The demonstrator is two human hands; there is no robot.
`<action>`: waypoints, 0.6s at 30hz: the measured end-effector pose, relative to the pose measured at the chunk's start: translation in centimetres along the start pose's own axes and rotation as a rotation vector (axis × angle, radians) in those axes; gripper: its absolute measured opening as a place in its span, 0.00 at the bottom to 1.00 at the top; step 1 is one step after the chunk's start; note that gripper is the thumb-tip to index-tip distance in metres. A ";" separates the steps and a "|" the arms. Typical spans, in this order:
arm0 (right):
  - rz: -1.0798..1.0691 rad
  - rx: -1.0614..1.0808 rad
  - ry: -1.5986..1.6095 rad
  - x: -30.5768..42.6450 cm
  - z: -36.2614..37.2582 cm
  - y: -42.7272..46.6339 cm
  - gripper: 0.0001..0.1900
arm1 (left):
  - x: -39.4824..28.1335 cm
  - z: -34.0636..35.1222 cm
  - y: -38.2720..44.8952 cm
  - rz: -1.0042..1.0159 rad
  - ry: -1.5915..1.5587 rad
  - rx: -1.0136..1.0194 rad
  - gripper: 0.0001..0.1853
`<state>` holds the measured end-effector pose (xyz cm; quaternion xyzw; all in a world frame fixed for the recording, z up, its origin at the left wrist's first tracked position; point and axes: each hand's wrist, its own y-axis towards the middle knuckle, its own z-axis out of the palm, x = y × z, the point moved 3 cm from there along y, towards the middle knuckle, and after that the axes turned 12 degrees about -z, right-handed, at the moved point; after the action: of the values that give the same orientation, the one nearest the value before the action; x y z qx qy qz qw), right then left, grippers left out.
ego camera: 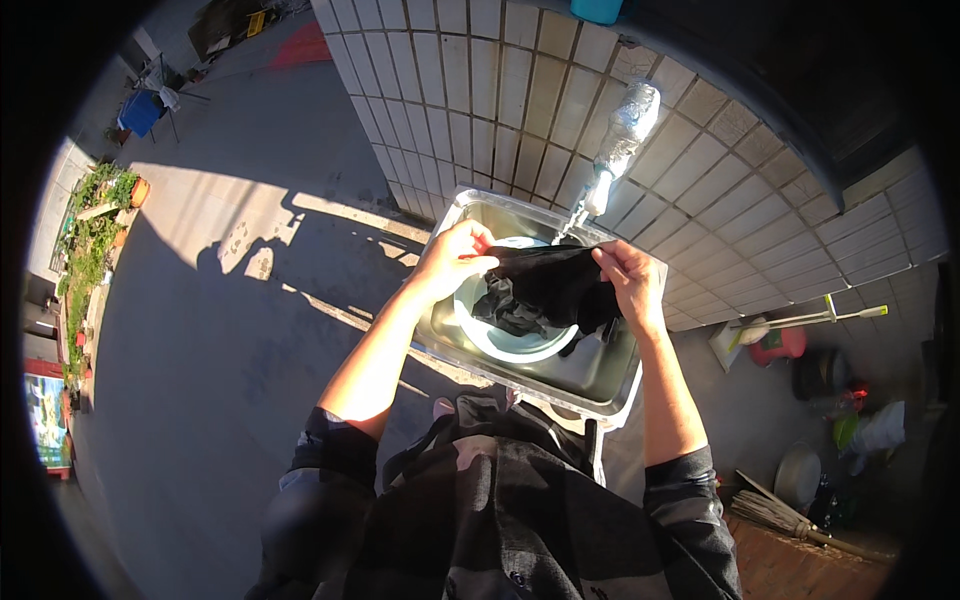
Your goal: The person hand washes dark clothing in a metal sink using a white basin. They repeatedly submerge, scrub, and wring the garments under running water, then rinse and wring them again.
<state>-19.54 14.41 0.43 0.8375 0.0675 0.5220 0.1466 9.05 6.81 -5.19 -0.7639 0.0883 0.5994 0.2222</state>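
A black cloth garment [547, 274] is stretched between my two hands above a pale round basin [517, 349]. My left hand [459, 259] pinches its upper left edge, and my right hand [628, 277] grips its upper right edge. More dark wet-looking cloth [510, 311] hangs or lies in the basin below; where one piece ends is hard to tell. The basin stands in a metal sink [592, 382]. Behind the cloth, water [574, 225] runs down from a tap wrapped in silvery foil [628, 127].
A tiled wall [525, 97] rises behind the sink. To the right on the ground are a red container [778, 346], a straw broom [780, 514] and a metal pan [797, 476]. Plants [94, 255] grow in a bed at the far left.
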 end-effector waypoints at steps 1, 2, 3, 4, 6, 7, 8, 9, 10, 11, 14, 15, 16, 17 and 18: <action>-0.008 -0.022 0.091 0.3 -0.3 0.2 0.09 | 1.2 -0.1 0.2 0.118 0.013 -0.049 0.15; 0.035 -0.037 0.190 0.5 -0.6 0.4 0.08 | 3.4 0.1 0.6 -0.009 -0.048 -0.028 0.16; 0.028 -0.040 0.308 0.9 -0.8 0.6 0.08 | 5.3 0.5 0.9 -0.007 -0.133 -0.003 0.18; 0.029 -0.043 0.313 1.2 -1.1 1.0 0.07 | 7.8 1.1 1.2 -0.229 -0.075 0.017 0.18; 0.069 -0.048 0.354 1.8 -1.7 1.5 0.06 | 12.4 4.3 1.6 -0.532 -0.072 0.034 0.13; 0.094 -0.049 0.388 2.1 -1.9 1.8 0.06 | 13.6 5.3 0.7 -0.288 0.417 -0.050 0.23; 0.092 -0.048 0.382 2.4 -2.3 2.0 0.05 | 14.7 6.9 1.1 -0.237 0.517 -0.011 0.26; 0.089 -0.049 0.391 2.7 -2.5 2.3 0.05 | 16.0 8.5 1.0 -0.257 0.607 0.019 0.28; 0.106 -0.045 0.387 2.9 -2.8 2.5 0.05 | 17.0 9.6 0.9 -0.313 0.561 -0.058 0.29; 0.122 -0.052 0.393 3.1 -3.1 2.6 0.05 | 18.0 10.8 0.4 -0.460 0.511 -0.148 0.30; 0.133 -0.015 0.381 3.5 -4.0 2.8 0.06 | 19.3 13.8 0.8 -0.512 0.530 -0.235 0.31; 0.142 -0.010 0.389 3.6 -4.3 2.8 0.06 | 19.6 14.5 0.9 -0.510 0.531 -0.287 0.29; 0.142 -0.008 0.399 3.7 -4.6 2.8 0.06 | 20.0 15.1 1.2 -0.496 0.511 -0.312 0.27; 0.139 0.002 0.419 3.7 -4.9 2.8 0.06 | 20.4 15.6 1.6 -0.480 0.489 -0.342 0.25; 0.130 0.021 0.408 3.8 -5.2 2.8 0.06 | 20.9 15.8 1.9 -0.492 0.477 -0.361 0.23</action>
<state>-22.64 13.72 6.68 0.7185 0.0468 0.6884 0.0873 -0.01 14.88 -28.49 -0.9071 -0.1552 0.3394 0.1945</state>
